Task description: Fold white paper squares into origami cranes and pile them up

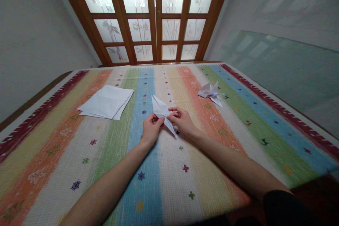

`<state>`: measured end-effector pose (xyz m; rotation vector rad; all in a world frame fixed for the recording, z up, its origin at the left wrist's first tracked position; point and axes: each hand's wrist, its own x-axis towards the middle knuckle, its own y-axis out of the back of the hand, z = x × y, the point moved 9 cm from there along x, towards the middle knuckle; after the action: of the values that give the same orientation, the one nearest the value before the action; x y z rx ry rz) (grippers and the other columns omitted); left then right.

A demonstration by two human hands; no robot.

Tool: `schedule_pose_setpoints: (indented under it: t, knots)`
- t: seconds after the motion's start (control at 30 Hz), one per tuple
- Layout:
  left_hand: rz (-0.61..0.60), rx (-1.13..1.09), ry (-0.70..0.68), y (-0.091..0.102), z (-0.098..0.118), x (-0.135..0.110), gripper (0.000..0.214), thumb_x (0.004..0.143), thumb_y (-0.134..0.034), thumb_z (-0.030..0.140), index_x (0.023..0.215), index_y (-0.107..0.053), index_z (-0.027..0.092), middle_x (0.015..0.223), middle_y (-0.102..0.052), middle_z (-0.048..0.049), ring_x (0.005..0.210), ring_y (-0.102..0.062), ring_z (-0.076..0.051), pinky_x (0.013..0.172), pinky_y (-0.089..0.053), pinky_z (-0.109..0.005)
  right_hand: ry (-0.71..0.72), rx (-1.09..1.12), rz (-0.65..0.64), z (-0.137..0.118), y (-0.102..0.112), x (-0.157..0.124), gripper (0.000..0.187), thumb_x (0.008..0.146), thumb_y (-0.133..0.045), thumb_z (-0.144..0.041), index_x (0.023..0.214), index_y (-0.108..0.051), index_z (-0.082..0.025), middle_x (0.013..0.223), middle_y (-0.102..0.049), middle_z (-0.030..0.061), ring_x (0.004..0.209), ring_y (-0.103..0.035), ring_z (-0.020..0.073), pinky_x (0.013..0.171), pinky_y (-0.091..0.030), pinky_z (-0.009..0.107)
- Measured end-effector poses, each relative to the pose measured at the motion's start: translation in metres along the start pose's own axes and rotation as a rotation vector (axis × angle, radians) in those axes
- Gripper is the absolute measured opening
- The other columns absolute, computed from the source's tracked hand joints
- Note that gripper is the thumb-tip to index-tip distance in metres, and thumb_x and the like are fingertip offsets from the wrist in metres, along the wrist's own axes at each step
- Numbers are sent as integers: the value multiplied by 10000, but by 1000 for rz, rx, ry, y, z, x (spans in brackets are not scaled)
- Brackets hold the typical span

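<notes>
A partly folded white paper figure (160, 109) with pointed flaps is held just above the striped tablecloth (106, 155) near the middle. My left hand (150, 129) pinches its lower left side, fingers closed on the paper. From the right, my right hand (182, 119) grips the same paper, thumb and fingers pressed on a fold. A narrow point of the paper sticks out downward between the two hands.
A stack of flat white paper sheets (107, 101) lies to the left. A finished folded white paper crane (211, 93) rests to the right, further back. Wooden doors with frosted glass panes (156, 17) stand beyond the table's far edge. Walls close in on both sides.
</notes>
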<state>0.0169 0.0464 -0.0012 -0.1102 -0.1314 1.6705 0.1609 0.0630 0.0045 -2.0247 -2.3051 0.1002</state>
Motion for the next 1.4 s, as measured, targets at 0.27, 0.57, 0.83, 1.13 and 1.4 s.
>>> schedule_pose_setpoints:
  t: [0.27, 0.57, 0.83, 1.13, 1.4]
  knots:
    - [111, -105, 18, 6, -8, -2, 263, 622, -761, 350, 694, -617, 143, 639, -646, 7, 563, -594, -113, 593, -490, -238, 280, -405, 140, -29, 0, -16, 114, 736, -663, -281, 772, -644, -174, 755, -640, 15, 595, -535, 113, 573, -432, 250]
    - [182, -140, 74, 8, -12, -6, 231, 624, -748, 302, 638, -589, 135, 557, -623, 9, 477, -583, -110, 519, -495, -228, 653, -709, 177, -48, -17, -37, 102, 854, -583, -185, 828, -682, -179, 732, -638, 35, 652, -573, 141, 618, -459, 265]
    - [149, -265, 109, 2, -13, -8, 160, 605, -708, 251, 689, -657, 125, 615, -667, -6, 534, -621, -119, 555, -519, -227, 1091, -1086, 67, -52, -41, -60, 237, 944, -472, -162, 1026, -694, -149, 813, -655, 92, 719, -568, 174, 635, -476, 292]
    - [217, -309, 31, 11, -5, -5, 289, 576, -820, 271, 758, -653, 121, 705, -690, -15, 610, -629, -108, 610, -523, -222, 1082, -931, 34, -58, -41, -61, 151, 914, -523, -169, 992, -651, -173, 850, -634, 77, 774, -573, 183, 690, -502, 317]
    - [275, -488, 127, 19, -14, 1, 270, 695, -782, 300, 762, -586, 126, 699, -672, -15, 601, -658, -115, 594, -543, -233, 515, -298, 67, -34, -4, -25, 192, 765, -686, -298, 868, -546, -215, 876, -590, 22, 766, -600, 149, 628, -519, 279]
